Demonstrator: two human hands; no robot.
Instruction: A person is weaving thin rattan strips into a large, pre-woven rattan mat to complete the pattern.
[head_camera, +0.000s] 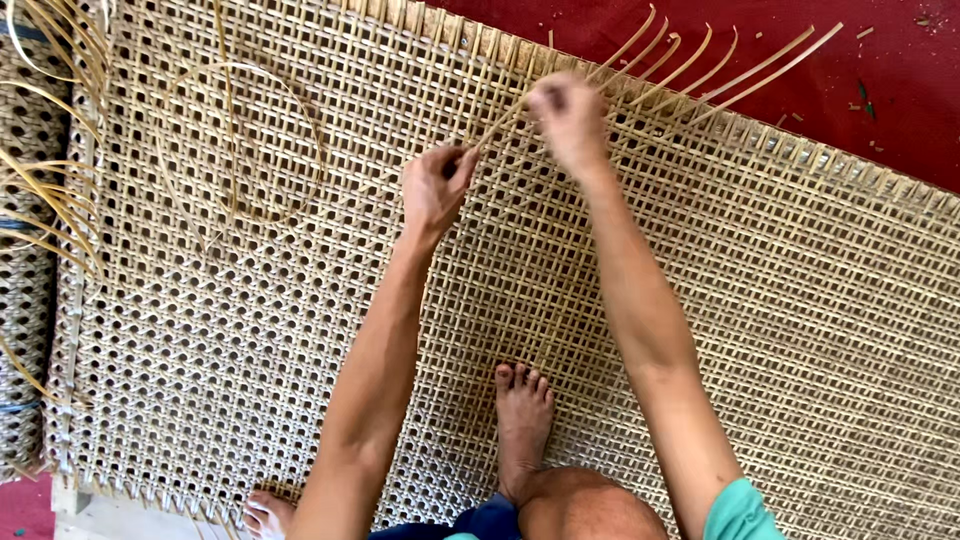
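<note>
The right hand (568, 112) and, just below it, the left hand (437, 183) each pinch, apparently, one cane strip (500, 125), keeping it taut over the woven cane panel (300, 300) beneath them.

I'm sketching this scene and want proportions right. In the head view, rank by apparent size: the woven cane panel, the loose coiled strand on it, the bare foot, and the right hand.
1. Woven cane panel, fills most of the view.
2. Coiled strand.
3. Bare foot.
4. Right hand, though it sits nearer the camera, so its rank against the foot is unsure.
</note>
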